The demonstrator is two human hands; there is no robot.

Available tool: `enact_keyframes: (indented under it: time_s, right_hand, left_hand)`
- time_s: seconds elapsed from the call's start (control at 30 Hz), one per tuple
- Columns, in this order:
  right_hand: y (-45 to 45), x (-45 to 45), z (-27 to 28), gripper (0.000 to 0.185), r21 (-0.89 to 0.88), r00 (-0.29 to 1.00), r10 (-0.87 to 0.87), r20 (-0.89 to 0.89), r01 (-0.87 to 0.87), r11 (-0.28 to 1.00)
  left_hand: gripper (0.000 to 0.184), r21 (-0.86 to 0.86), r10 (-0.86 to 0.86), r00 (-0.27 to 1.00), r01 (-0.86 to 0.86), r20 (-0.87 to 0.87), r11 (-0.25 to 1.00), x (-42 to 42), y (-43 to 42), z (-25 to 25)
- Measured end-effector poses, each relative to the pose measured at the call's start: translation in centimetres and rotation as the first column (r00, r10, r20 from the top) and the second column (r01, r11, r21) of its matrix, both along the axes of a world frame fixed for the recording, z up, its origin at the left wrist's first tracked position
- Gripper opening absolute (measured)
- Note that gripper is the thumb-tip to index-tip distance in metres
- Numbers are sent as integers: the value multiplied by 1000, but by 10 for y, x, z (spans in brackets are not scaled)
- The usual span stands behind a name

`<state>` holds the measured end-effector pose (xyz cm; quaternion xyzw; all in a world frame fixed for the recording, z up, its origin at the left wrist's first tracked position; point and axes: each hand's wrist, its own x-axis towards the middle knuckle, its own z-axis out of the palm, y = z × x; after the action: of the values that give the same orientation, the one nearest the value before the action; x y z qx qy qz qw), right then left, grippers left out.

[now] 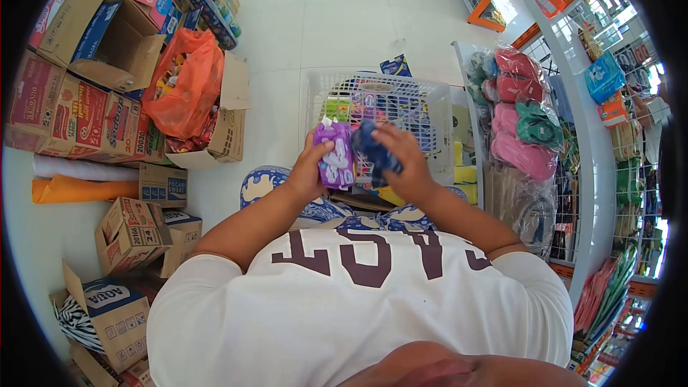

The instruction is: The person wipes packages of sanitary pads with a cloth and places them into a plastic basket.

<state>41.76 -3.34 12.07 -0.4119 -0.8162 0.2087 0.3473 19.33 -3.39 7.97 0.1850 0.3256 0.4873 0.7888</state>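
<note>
My left hand (308, 172) is closed around a purple plastic packet (335, 159) with white lettering, thumb across its front. In my right hand (408, 161) is a bunched dark blue cloth (368, 145), held against or just beside the packet's right side; the hand is slightly blurred. Both hands are above the near side of a white plastic basket (431, 93). Inside the basket are several colourful packets, among them a green pack (337, 108) and another purple pack (364, 104). My forearms and the held things hide part of the basket.
On the left are stacked cartons (107, 118), an open box (129, 43) and an orange plastic bag (183, 89). Bagged pink and green caps (527, 136) hang or lie on the right-hand rack. Behind the basket lies a dark blue packet (395, 66) near the tiled floor (337, 21).
</note>
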Motion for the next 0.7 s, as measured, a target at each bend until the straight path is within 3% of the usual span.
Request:
enact_keyframes:
  time_s: [0.03,0.1,0.17,0.23,0.3,0.33,0.4,0.53,0.6,0.7]
  right_hand:
    - [-6,-6,6,61,105,995,101,-5,-100,989]
    - [-10,-15,9,64,164,982,178,56,-185,969]
    - [-10,-14,-2,66,395,958,198,209,-268,879]
    - [1,-3,-10,67,354,957,152,249,-236,905]
    - [15,7,-19,70,-31,969,-59,238,69,997]
    - [19,11,-26,70,-31,970,-60,237,69,997]
    - [24,16,-32,73,-58,973,-223,-54,220,974]
    - [5,1,-15,75,15,981,-168,-91,170,985]
    - [-5,-7,-1,77,73,993,63,102,-71,995]
    - [-9,-7,-6,77,44,981,137,134,-144,989]
  left_hand:
    - [54,0,0,1000,0,0,1000,-1,1,-4]
    - [45,-276,-128,934,226,333,934,-1,2,-9]
    - [41,-235,-175,937,252,303,939,-1,-6,-8]
    - [45,-151,-206,941,252,270,956,-1,-6,-6]
    - [47,-151,-225,926,280,304,948,-5,-9,1]
    - [48,-143,-259,917,312,305,939,-5,-11,2]
    - [48,-167,-237,927,293,291,941,-1,-7,0]
    - [46,-134,-153,936,204,318,970,3,8,-1]
    - [45,-169,-164,945,218,284,961,3,3,-3]
    - [45,-204,-182,975,205,128,957,5,-5,-3]
